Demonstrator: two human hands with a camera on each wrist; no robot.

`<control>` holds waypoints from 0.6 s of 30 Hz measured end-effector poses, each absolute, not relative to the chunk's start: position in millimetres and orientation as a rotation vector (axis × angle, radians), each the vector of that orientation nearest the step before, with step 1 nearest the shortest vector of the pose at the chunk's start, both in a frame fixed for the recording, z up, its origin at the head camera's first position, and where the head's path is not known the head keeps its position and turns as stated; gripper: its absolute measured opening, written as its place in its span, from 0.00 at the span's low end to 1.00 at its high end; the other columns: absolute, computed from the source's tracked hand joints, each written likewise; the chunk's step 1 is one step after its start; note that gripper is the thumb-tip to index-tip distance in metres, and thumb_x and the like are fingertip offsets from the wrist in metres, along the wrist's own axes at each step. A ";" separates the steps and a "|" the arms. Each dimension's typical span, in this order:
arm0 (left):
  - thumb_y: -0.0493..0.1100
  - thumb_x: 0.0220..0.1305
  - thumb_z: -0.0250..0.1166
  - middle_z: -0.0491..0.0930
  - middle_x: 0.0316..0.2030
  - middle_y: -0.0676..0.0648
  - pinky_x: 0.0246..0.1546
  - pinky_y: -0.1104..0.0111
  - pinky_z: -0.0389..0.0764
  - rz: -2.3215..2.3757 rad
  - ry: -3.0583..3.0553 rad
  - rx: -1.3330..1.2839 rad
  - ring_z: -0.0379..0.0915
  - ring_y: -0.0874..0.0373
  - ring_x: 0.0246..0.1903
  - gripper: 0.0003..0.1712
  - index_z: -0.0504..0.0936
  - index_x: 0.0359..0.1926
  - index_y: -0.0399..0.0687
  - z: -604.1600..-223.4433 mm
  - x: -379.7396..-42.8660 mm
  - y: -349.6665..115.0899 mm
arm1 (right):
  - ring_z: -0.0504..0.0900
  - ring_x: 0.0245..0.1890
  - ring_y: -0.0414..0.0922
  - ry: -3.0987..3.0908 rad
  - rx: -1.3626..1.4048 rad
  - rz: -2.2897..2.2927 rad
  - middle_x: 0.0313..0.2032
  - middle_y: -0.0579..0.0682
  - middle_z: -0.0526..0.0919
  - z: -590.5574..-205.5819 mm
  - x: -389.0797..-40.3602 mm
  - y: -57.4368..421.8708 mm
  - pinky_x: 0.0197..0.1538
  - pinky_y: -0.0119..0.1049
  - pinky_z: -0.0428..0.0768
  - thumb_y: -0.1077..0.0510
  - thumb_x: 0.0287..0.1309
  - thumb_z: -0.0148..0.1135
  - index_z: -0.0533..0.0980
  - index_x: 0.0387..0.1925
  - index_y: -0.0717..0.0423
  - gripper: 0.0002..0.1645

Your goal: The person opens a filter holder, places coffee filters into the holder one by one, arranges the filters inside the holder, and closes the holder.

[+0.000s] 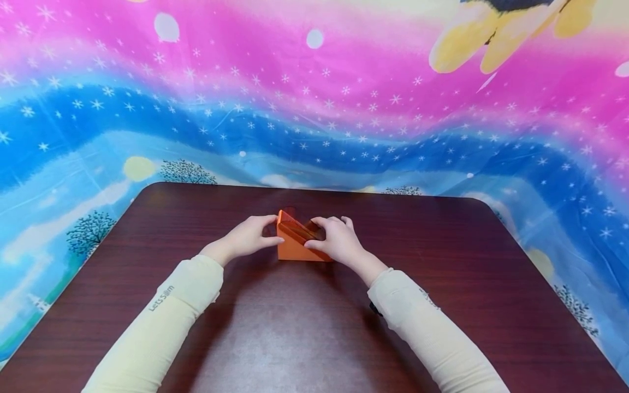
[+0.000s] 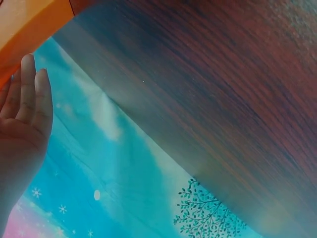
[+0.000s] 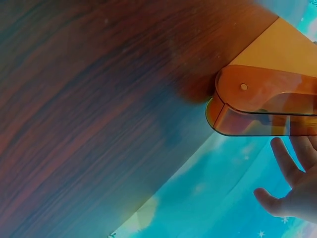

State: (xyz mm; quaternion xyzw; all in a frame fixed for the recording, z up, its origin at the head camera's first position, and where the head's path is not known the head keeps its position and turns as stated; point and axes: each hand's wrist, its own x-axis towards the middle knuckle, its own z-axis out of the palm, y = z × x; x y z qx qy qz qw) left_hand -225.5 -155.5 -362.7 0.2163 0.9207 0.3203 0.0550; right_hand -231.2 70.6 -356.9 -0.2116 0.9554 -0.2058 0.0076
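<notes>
Both hands flank orange wedge box (image 1: 295, 245) at surface (image 1: 442, 284) centre: left hand (image 1: 248, 236) touching 9 o'clock side, fingers straightish; right hand (image 1: 336, 240) curled over translucent lid (image 3: 262, 106). Lid looks partly raised; opening appears unfinished.

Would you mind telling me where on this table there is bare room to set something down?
The dark wood table lies bare right of the right hand, left of the left hand, along the far edge by the starry cloth, and between the two cream sleeves nearer the person. Only the middle is crowded, where both hands flank the orange box.
</notes>
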 end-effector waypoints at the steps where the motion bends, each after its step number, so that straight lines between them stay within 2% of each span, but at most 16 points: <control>1: 0.48 0.59 0.65 0.82 0.44 0.48 0.49 0.58 0.78 0.973 2.797 0.655 0.76 0.58 0.38 0.25 0.74 0.56 0.48 -362.6 -225.3 -155.6 | 0.77 0.46 0.46 2.989 -0.664 -0.640 0.44 0.47 0.83 -357.0 -231.0 70.3 0.64 0.55 0.55 0.45 0.49 0.69 0.74 0.55 0.51 0.32; 9: 0.47 0.58 0.66 0.82 0.42 0.48 0.48 0.59 0.78 0.963 2.802 0.645 0.76 0.58 0.36 0.24 0.75 0.55 0.47 -362.3 -224.8 -155.6 | 0.77 0.47 0.46 2.994 -0.663 -0.628 0.45 0.48 0.83 -357.6 -231.2 67.9 0.65 0.55 0.56 0.45 0.49 0.69 0.74 0.56 0.51 0.32; 18: 0.47 0.59 0.65 0.80 0.50 0.45 0.58 0.53 0.71 0.959 2.794 0.678 0.76 0.51 0.51 0.27 0.73 0.58 0.46 -362.3 -227.5 -154.8 | 0.77 0.47 0.47 3.001 -0.637 -0.631 0.45 0.48 0.83 -358.8 -231.6 69.1 0.65 0.55 0.56 0.44 0.48 0.69 0.74 0.57 0.51 0.34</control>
